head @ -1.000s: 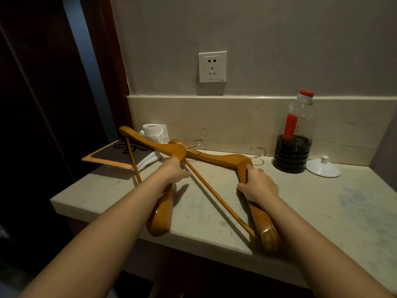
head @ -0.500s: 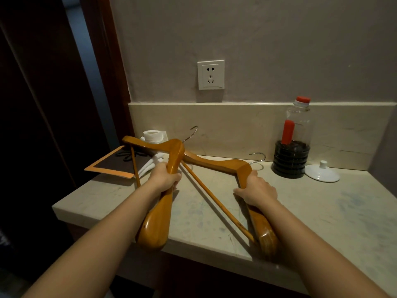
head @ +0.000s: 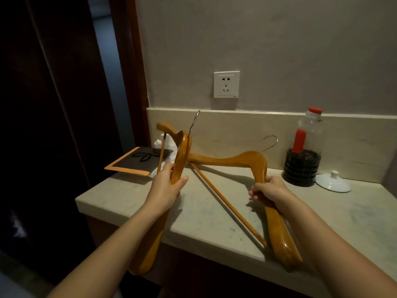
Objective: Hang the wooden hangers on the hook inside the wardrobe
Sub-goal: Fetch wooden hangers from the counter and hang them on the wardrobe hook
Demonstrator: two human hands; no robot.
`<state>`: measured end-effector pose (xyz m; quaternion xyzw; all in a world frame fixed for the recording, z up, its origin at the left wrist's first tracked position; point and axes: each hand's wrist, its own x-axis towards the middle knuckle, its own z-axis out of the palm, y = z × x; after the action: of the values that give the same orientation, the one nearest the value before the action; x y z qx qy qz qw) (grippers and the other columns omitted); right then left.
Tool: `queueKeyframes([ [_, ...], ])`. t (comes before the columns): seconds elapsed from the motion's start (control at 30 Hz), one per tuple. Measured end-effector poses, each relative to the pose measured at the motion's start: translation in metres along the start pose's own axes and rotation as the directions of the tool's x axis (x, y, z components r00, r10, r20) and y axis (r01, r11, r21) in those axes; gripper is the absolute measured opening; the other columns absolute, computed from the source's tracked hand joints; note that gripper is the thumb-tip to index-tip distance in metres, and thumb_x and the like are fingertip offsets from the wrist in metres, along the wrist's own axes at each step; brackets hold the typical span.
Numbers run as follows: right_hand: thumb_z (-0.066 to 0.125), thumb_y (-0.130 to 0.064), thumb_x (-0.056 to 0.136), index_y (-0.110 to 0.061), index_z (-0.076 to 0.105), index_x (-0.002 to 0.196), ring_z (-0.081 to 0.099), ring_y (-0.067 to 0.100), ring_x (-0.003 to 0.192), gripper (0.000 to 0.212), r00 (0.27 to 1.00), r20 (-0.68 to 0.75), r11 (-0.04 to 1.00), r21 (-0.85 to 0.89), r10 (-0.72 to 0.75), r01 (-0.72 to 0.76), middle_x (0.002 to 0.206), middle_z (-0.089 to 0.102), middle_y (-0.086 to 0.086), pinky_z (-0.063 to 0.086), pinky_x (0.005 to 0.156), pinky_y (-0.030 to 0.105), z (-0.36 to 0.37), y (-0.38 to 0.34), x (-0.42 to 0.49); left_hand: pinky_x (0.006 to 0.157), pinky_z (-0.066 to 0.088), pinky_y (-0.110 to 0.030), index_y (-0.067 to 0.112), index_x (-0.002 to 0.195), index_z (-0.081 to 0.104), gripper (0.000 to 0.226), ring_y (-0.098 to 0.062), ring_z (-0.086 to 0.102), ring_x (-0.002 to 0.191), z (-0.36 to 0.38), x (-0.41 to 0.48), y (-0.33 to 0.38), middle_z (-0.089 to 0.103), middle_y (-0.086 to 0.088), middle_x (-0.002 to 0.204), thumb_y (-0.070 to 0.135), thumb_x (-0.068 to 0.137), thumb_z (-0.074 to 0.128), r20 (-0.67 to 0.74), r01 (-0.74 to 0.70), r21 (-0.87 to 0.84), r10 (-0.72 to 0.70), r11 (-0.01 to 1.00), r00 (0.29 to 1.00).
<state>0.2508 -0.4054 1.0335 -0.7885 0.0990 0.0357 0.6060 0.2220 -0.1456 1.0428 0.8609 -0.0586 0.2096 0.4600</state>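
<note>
The left hand point(head: 166, 186) is wrapped round one arm of the left hanger point(head: 182, 153), holding it up on edge over the counter's point(head: 204, 222) left end. Its metal hook point(head: 194, 122) points up toward the back wall point(head: 279, 50), and its lower end hangs past the front edge. The right hand point(head: 270, 191) is clenched round the near arm of the right hanger point(head: 232, 161). This one sits low across the counter, long axis running from the front edge back and leftward; I cannot tell whether it has cleared the surface. I take the dark opening point(head: 43, 136) on the left for the wardrobe. The left hand is nearer it, so I would send that hanger first.
</note>
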Motion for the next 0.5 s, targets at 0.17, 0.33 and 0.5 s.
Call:
queueKeyframes([
  [0.17,0.062,-0.013,0.087,-0.004,0.06,0.095,0.054,0.009,0.046,0.012,0.995,0.097,0.968,0.245,0.037,-0.06,0.064,0.057,0.007,0.049,0.043,0.017,0.002,-0.009,-0.024,0.052,0.051,-0.013,0.024,0.118,0.048,0.029,-0.009,0.061,0.066,-0.007,-0.02,0.015,0.06,0.001,0.083,0.025,0.09,0.057,0.033,-0.061,-0.068,0.063,0.996,0.997],
  [0.33,0.057,-0.029,0.09,-0.006,0.058,0.086,0.049,0.008,0.046,0.024,0.989,0.131,0.956,0.291,-0.074,0.033,0.063,0.054,0.004,0.044,0.043,0.017,0.007,-0.012,-0.05,0.048,0.051,-0.018,0.027,0.116,0.047,0.028,-0.009,0.065,0.056,-0.015,-0.034,0.029,0.062,0.003,0.087,0.025,0.09,0.058,0.138,-0.042,-0.233,0.076,0.972,0.987],
  [0.5,0.051,-0.034,0.092,-0.006,0.058,0.09,0.047,0.007,0.042,0.029,0.973,0.148,0.944,0.306,-0.174,0.122,0.059,0.052,0.003,0.041,0.043,0.017,0.01,-0.018,-0.075,0.046,0.05,-0.019,0.017,0.122,0.046,0.036,-0.014,0.063,0.053,-0.033,-0.057,0.026,0.066,-0.003,0.078,0.021,0.089,0.057,0.149,0.014,-0.316,0.035,0.949,0.988],
])
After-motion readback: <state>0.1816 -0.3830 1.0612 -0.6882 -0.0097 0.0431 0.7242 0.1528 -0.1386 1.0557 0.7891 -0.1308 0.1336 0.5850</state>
